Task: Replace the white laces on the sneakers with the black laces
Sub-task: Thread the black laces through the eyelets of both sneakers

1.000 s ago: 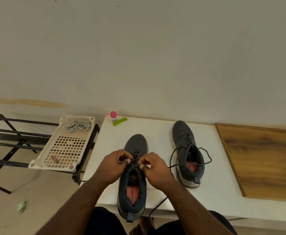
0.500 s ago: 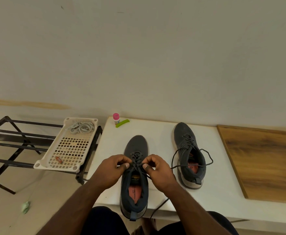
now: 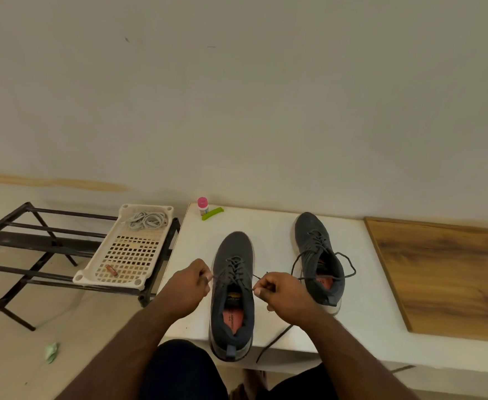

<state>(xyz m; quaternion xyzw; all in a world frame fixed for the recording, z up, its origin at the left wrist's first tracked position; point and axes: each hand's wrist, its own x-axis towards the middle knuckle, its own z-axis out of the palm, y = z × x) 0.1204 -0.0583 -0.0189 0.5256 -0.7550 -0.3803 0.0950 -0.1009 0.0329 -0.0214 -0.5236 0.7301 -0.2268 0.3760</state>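
Two dark grey sneakers stand on a white table (image 3: 361,310), toes toward the wall. The near sneaker (image 3: 232,295) carries a black lace (image 3: 237,268) through its eyelets. My left hand (image 3: 189,287) pinches one end of that lace at the shoe's left side. My right hand (image 3: 283,295) pinches the other end at its right side, and the lace runs taut between them. A loose tail hangs over the table's front edge. The far sneaker (image 3: 319,255) is laced in black, its ends lying in loose loops. The white laces (image 3: 148,220) lie bundled in a cream tray.
The cream perforated tray (image 3: 127,255) sits on a black metal rack (image 3: 34,246) left of the table, with a small brown item in it. A pink-capped bottle (image 3: 202,205) and a green clip (image 3: 213,213) stand at the table's back. A wooden board (image 3: 450,275) lies at right.
My hands were together over the near sneaker's eyelets; they have drawn apart to either side, pulling the black lace ends outward and tight.
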